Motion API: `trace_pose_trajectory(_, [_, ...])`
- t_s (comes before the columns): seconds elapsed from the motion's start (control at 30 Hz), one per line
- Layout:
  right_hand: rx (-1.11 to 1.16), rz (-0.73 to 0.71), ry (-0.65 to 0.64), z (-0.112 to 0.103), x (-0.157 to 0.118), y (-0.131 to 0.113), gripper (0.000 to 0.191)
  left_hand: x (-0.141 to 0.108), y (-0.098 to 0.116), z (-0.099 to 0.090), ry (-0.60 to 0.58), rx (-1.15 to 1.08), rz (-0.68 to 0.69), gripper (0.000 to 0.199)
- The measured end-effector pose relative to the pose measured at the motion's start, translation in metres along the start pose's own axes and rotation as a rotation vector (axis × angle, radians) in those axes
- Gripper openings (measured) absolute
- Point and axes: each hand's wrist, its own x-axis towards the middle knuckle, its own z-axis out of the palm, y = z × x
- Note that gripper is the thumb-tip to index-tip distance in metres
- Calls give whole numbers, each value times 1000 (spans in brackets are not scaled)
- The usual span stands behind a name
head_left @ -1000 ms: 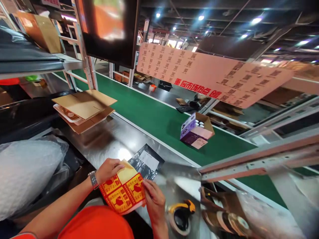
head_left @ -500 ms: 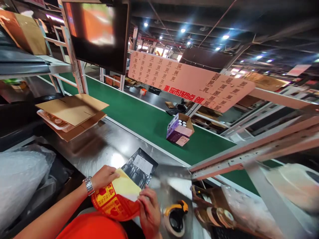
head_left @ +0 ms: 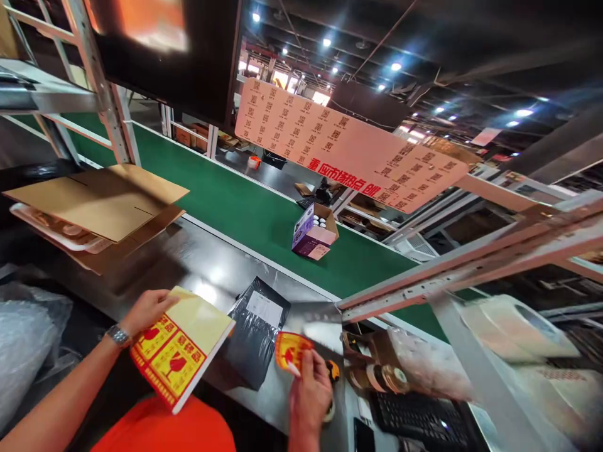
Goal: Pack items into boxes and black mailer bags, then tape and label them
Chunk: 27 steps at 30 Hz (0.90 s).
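My left hand (head_left: 148,309), with a metal watch on its wrist, grips a sheet of fragile stickers (head_left: 176,364) by its upper left edge. The sheet is yellow and red with wine glass prints, and its upper part is bare pale yellow backing. Between thumb and fingers of my right hand (head_left: 311,383) is a single curled fragile sticker (head_left: 291,350), apart from the sheet. A black plastic-wrapped parcel (head_left: 254,342) with a white label (head_left: 264,309) lies on the metal table between my hands. A tape dispenser (head_left: 333,371) is mostly hidden behind my right hand.
A green conveyor belt (head_left: 226,204) runs beyond the metal table, carrying an open purple box (head_left: 315,232) of white-capped items. Flattened cardboard (head_left: 103,198) lies left. A metal frame bar (head_left: 471,257), a keyboard (head_left: 424,417) and tape rolls (head_left: 377,378) are at right.
My hands have moved apart. A sticker has come off the sheet into my right hand, while the left hand has carried the sheet leftward. The view has turned slightly right.
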Motion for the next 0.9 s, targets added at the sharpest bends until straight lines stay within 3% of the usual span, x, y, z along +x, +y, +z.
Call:
trace_pose_trajectory(0.1, [-43,171,-27,49,-14,30,70,5,-13,-38,73,-78,-96,67])
trace_pose_trajectory(0.17, [-186,165,-100,66,-23,48,74,10,-22,-54,100,-99,-149,70])
trace_pose_trajectory(0.27, [-392,55,-117,67,-28,67,64,20,-33,-64,74,-80,-166,69])
trace_pose_trajectory(0.33, [-494,71,-138,58,-27,73,60,29,-38,-63,39,-67,-146,70])
trace_pose_trajectory(0.47, [-670,89,-130,49,-15,75,76,47,-40,-60,-26,-107,-151,80])
trace_pose_trajectory(0.57, [-663,-56,-41,63,-9,75,80,61,-37,-62,-53,-126,-151,79])
trace_pose_trajectory(0.63, [-635,-110,-81,79,-14,74,75,70,-36,-67,-69,-130,-148,77])
trace_pose_trajectory(0.77, [-753,-109,-333,108,-54,68,78,90,-36,-79,-109,-121,-142,75])
trace_pose_trajectory(0.9, [-901,-66,-471,112,-110,52,81,108,-38,-86,-149,-108,-166,77])
